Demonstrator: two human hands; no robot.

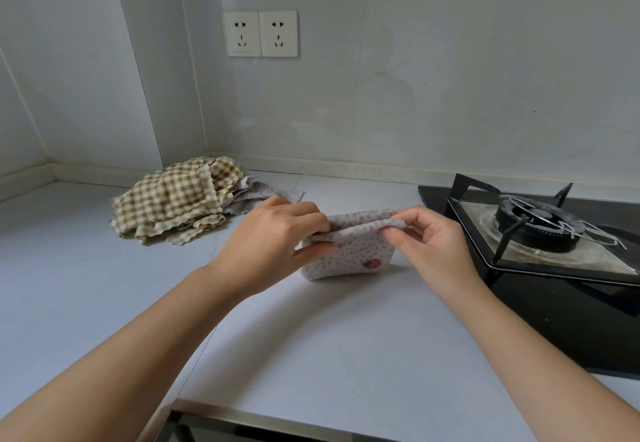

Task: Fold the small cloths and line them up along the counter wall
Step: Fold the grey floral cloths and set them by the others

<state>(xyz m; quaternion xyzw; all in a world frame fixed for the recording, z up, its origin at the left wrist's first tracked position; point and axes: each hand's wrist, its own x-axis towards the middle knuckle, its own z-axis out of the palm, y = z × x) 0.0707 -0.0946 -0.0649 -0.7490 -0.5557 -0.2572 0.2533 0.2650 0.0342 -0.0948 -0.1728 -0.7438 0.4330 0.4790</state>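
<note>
Nearest, two bare forearms reached in over the front edge of the pale worktop [311,355], which had a seam running from that edge toward the middle. Past them, around the middle of the worktop, the left hand [273,233] and the right hand [426,237] met on a folded dotted cloth [349,254]. Each hand pinched the cloth's doubled top edge between thumb and curled fingers, the left at the left end and the right at the right end. The top was lifted while the lower fold rested on the worktop. A small reddish tag [373,264] showed near the cloth's lower right corner (what it was made of could not be told).

Just to the right of the right hand, a black gas hob [540,233] was set into the worktop's right side, its pan support over a dark burner. Farther back and to the left, near the rear corner, a loose pile of checked cloths [176,199] lay unfolded, with scalloped edges. Some grey dotted cloths [258,194] poked out from under its right side. The pile sat close to the back wall [415,95]. On that wall, above the pile, were two white sockets [259,33] side by side.
</note>
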